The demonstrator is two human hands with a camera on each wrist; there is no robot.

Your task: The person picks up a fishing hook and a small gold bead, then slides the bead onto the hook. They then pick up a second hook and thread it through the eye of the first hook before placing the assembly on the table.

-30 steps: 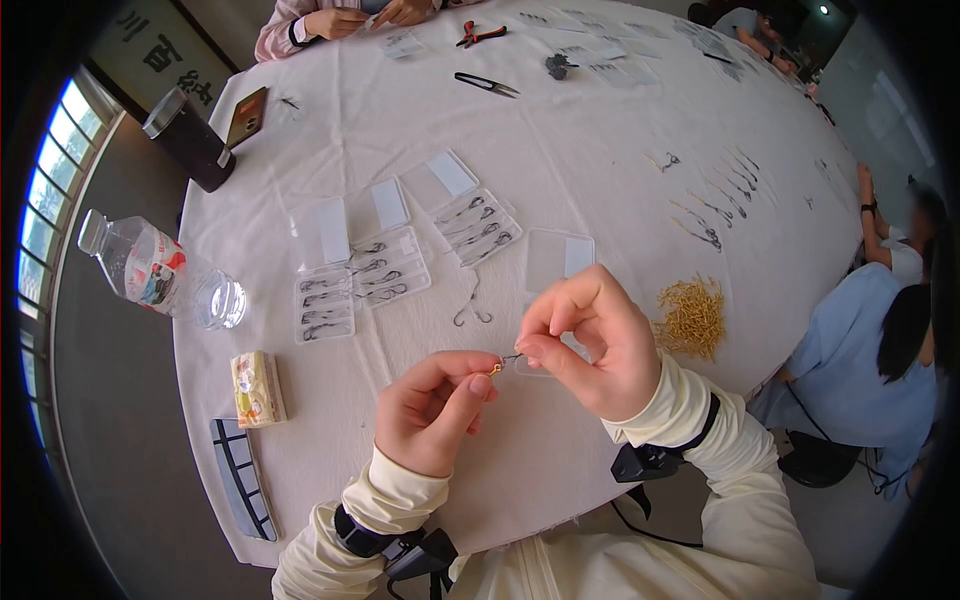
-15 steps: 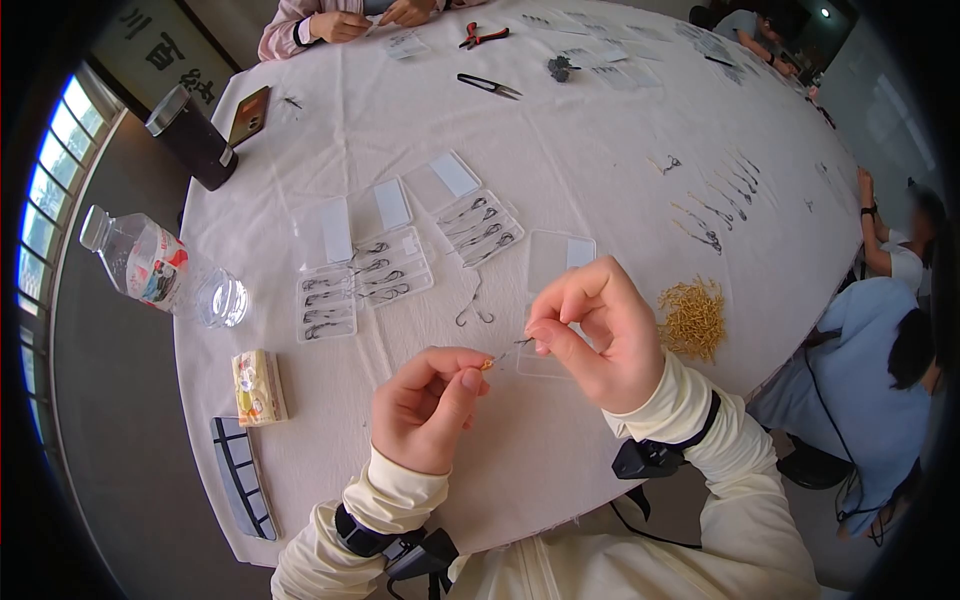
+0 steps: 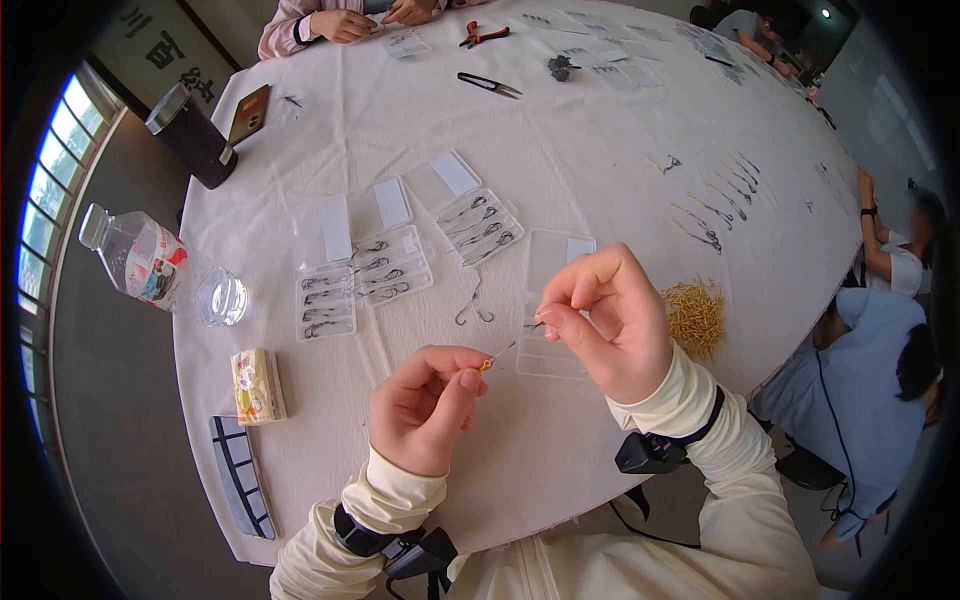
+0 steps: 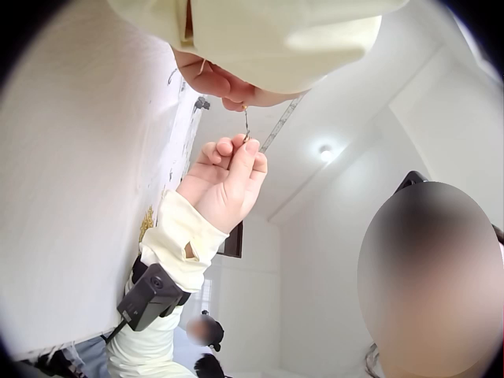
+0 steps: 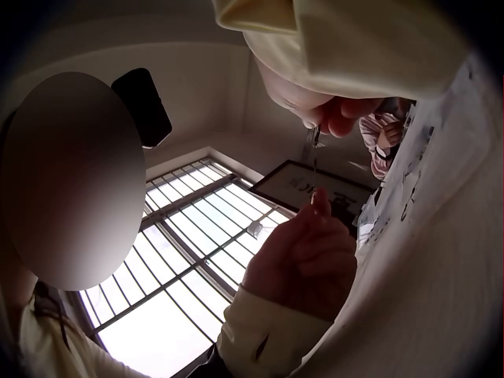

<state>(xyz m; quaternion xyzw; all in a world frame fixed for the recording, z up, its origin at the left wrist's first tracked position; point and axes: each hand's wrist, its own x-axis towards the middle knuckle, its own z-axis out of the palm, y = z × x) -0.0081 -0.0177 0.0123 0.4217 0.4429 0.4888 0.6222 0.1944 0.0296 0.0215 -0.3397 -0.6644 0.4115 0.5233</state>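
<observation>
In the head view my left hand point(image 3: 425, 410) pinches a small gold-coloured connector point(image 3: 487, 364) between thumb and forefinger. To its right and a little higher, my right hand point(image 3: 615, 325) pinches the dark end of a fishing hook rig, mostly hidden by the fingertips. A thin dark line point(image 4: 247, 122) spans the gap between both hands in the left wrist view. Behind the right hand lies an open clear plastic box point(image 3: 545, 357). A pair of joined fishing hooks point(image 3: 474, 300) rests on the cloth beyond my left hand.
Clear boxes of hooks point(image 3: 390, 275) lie ahead, a heap of gold connectors point(image 3: 695, 318) to the right, finished-looking rigs point(image 3: 725, 195) beyond. Leftward stand a water bottle point(image 3: 165, 265), a tissue pack point(image 3: 258, 388) and a dark tumbler point(image 3: 193, 137). Thread snips point(image 3: 489, 85) and pliers point(image 3: 484, 36) lie farther off.
My right hand has drawn away to the right, widening the gap between the hands and showing more line. The left hand has shifted slightly left, still pinching the gold connector.
</observation>
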